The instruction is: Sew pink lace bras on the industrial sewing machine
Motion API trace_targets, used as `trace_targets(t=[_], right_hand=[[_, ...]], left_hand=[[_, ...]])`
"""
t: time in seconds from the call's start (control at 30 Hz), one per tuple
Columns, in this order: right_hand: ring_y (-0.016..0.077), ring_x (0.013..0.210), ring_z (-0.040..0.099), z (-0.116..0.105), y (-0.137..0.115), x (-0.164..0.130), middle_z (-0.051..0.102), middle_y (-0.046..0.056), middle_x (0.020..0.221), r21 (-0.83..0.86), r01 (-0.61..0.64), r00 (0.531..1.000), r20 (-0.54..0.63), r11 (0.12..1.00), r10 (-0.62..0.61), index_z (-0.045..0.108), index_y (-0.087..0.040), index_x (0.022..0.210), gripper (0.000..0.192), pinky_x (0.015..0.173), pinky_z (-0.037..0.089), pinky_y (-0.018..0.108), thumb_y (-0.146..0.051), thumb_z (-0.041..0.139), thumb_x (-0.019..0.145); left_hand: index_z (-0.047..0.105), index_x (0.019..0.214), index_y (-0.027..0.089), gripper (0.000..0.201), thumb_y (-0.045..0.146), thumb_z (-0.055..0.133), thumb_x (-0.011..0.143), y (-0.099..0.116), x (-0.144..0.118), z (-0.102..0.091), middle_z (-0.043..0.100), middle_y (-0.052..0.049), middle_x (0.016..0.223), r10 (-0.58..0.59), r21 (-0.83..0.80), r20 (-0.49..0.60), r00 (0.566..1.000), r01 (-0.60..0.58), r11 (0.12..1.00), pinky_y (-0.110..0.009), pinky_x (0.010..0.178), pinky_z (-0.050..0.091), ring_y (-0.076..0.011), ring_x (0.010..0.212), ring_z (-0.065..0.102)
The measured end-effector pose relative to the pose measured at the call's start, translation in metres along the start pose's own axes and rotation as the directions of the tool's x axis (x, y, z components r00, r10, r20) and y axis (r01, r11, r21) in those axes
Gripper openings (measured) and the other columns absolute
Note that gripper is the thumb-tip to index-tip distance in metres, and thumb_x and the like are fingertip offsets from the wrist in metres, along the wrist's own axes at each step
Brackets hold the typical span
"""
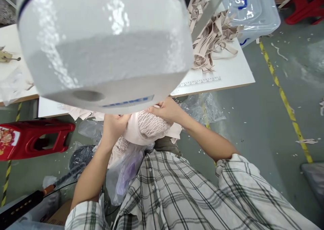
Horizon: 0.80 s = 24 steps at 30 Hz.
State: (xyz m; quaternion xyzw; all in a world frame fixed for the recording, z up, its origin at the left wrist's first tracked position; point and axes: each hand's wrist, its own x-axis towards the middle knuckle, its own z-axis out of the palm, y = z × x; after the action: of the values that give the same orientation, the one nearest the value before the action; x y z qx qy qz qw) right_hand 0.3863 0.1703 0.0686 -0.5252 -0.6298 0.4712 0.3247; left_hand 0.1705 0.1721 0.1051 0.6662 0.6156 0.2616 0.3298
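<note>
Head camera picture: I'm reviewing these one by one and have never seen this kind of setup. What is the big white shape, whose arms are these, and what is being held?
The single picture comes from a camera worn on the person's head, looking down, so the arms in checked sleeves are the wearer's own. The big glossy white body with a blue label is very close to the lens; it looks like the head of a sewing machine and hides part of the table. Just under it, the left hand and right hand both grip a pale pink fabric piece with a lace net panel. Behind it, on the white table, lie a heap of beige fabric strips, a printed ruler scale near the edge, and a clear plastic box with a blue handle. A red plastic stool lies on the grey floor at left.
</note>
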Motion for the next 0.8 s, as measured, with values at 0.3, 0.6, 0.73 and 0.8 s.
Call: trace_targets(t=[0.3,0.6,0.73,0.8], right_hand=[[0.0293,0.114,0.064,0.016,0.052,-0.010,0.070,0.011,0.118,0.206,-0.020,0.999,0.031,0.978,0.014,0.067,-0.018,0.116,0.070,0.099,0.049,0.041,-0.075,0.070,0.076],[0.0211,0.101,0.070,0.020,0.103,-0.052,0.075,0.007,0.112,0.375,-0.377,0.769,0.637,0.847,0.060,0.072,-0.018,0.118,0.047,0.094,0.054,0.036,-0.048,0.078,0.081],[0.0124,0.073,0.065,0.010,0.107,-0.062,0.075,0.002,0.087,0.383,-0.478,0.801,0.559,0.790,0.214,0.075,-0.015,0.099,0.039,0.070,0.052,0.025,-0.045,0.083,0.076],[0.0124,0.073,0.065,0.008,0.107,-0.066,0.074,0.002,0.082,0.428,-0.499,0.827,0.496,0.754,0.265,0.075,-0.014,0.088,0.038,0.069,0.051,0.024,-0.048,0.085,0.073]], left_hand=[[0.025,0.055,0.022,0.046,0.030,0.061,0.082,-0.001,-0.001,-0.005,0.025,0.005,0.054,0.013,0.011,0.005,1.000,-0.013,1.000,-0.025,0.050,0.023,-0.0093,0.056,0.026],[0.019,0.053,0.022,0.052,0.028,0.063,0.080,-0.012,-0.003,-0.010,0.017,0.006,0.049,-0.036,0.014,-0.025,0.999,0.037,0.999,-0.027,0.044,0.011,-0.0076,0.049,0.015],[0.022,0.052,0.022,0.052,0.032,0.063,0.083,-0.011,-0.004,-0.009,0.019,0.006,0.050,-0.005,0.007,-0.007,1.000,0.005,1.000,-0.027,0.045,0.015,-0.0084,0.049,0.019],[0.025,0.053,0.022,0.051,0.035,0.062,0.085,-0.010,-0.005,-0.008,0.022,0.006,0.050,-0.002,0.024,0.006,1.000,0.002,1.000,-0.026,0.047,0.019,-0.0086,0.050,0.024]])
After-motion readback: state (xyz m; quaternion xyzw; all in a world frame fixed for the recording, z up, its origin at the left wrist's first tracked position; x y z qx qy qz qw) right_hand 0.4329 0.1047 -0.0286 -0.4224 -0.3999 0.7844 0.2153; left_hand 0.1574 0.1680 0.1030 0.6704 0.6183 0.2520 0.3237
